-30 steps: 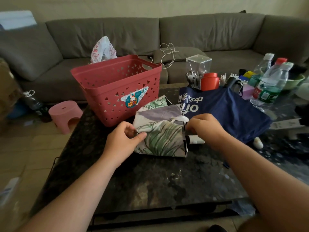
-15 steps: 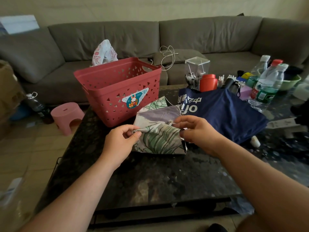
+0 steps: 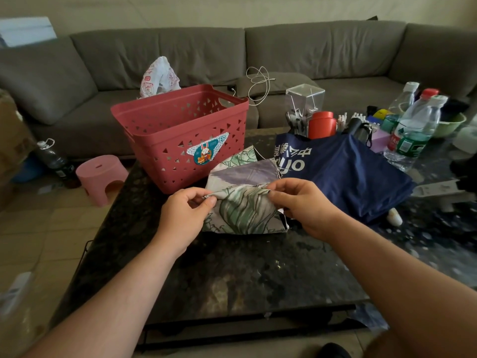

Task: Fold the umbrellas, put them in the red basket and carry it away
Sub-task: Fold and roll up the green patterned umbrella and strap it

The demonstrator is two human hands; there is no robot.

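A: Left of the grip, red basket (image 3: 180, 135) holds no umbrella that I can see. Left hand (image 3: 180, 215) and right hand (image 3: 304, 202) both pinch the leaf-print umbrella (image 3: 242, 210) fold on the worktop (image 3: 232, 275).
B: Step?
A: Folding. Next, probably tighten the fold; blue umbrella (image 3: 348, 177) waits right.

Both your forearms reach forward, converging toward the middle. Your left hand (image 3: 182, 217) has thumb and forefinger pressed together in a pinching grip, knuckles up. Your right hand (image 3: 300, 202) curls its fingers leftward, thumb underneath, also pinching.
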